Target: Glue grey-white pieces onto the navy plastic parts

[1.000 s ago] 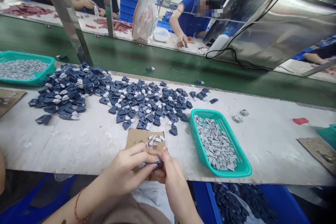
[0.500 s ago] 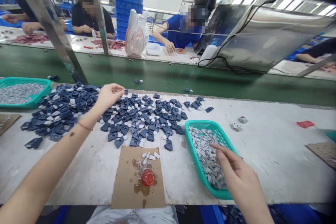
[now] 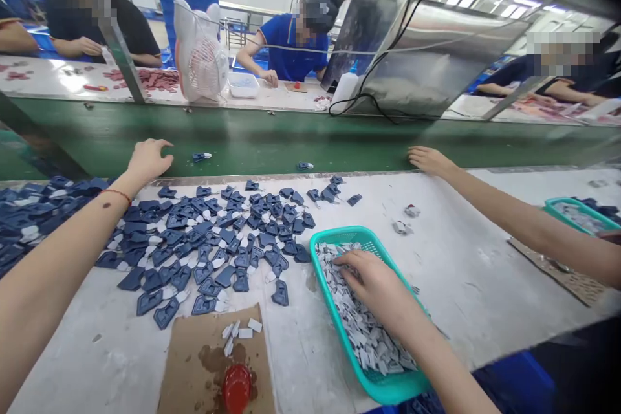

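Observation:
My left hand [image 3: 149,160] is over the near edge of the green belt [image 3: 252,136], thumb and fingers apart and nothing visible between them. Below it spreads a heap of dark blue plastic pieces [image 3: 179,252], many with white tips. Inside the turquoise basket [image 3: 324,297], my right hand [image 3: 376,284] rests its fingertips on small grey pieces [image 3: 359,330]; thumb and forefinger are slightly apart, and I see nothing gripped. A cardboard sheet [image 3: 182,362] in front of me bears several loose pale pieces [image 3: 246,333], wet stains and a red cap [image 3: 237,388].
From the right, a co-worker's hand [image 3: 429,160] reaches to the belt. Two blue pieces [image 3: 305,166] lie on it. Across it are several people, a white bag [image 3: 201,55], a white bottle [image 3: 344,90] and a metal panel [image 3: 412,65]. Another turquoise basket [image 3: 579,217] stands at right.
The blue piece in my left hand is no longer seen there, and that hand has opened. My right fingers have moved farther up the basket. A co-worker's arm has come in from the right. The view has shifted.

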Demonstrator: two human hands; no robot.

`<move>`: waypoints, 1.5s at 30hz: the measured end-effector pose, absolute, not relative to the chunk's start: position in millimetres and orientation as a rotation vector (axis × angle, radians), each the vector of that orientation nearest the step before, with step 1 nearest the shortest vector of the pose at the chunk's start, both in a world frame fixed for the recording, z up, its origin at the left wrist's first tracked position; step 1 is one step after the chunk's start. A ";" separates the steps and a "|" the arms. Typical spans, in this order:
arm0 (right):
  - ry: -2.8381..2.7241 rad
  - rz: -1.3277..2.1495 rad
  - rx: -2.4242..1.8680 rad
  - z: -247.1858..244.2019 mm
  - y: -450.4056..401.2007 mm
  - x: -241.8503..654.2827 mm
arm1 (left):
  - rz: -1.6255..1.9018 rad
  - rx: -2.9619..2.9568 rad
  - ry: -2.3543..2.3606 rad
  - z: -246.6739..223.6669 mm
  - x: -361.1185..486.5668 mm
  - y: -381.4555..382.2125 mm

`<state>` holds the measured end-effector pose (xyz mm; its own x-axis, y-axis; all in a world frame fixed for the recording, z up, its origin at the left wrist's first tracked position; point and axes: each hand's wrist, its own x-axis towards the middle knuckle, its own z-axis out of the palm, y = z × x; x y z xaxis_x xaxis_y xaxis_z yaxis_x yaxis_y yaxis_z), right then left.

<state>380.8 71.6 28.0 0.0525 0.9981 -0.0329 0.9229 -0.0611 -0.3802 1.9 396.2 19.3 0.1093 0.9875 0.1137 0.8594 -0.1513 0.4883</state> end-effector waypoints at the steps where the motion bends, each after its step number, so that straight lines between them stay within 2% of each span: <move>1: -1.969 0.442 -2.069 26.8 75.0 381.4 | 0.585 2.136 1.756 17.3 8.1 399.7; 4: -1.977 0.469 -2.057 22.5 80.1 383.4 | 0.529 2.190 1.623 8.7 24.7 408.5; 9: -1.966 0.481 -2.067 18.9 80.0 386.4 | 0.575 2.100 1.659 1.5 33.0 414.3; 17: -1.754 0.529 -2.005 33.9 63.3 382.4 | 0.894 1.729 1.559 25.0 35.5 384.7; 22: -1.410 0.762 -1.825 43.3 41.9 356.1 | 1.037 1.380 1.311 42.8 36.3 318.1; 29: -1.059 1.229 -1.587 40.1 23.5 275.7 | 0.909 1.046 1.073 51.9 14.3 192.6; 36: -0.772 1.503 -1.519 19.1 8.8 228.0 | 0.936 1.005 1.031 18.5 -6.6 81.5; 45: -0.679 1.519 -1.545 7.5 0.0 209.8 | 1.030 0.951 1.077 -20.3 -5.0 11.2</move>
<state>209.8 0.0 7.5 0.1170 0.8464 -0.5195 -0.1770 -0.4969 -0.8496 -5.0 11.2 -20.3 0.1498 0.9634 -0.2224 -0.1793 0.2477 0.9521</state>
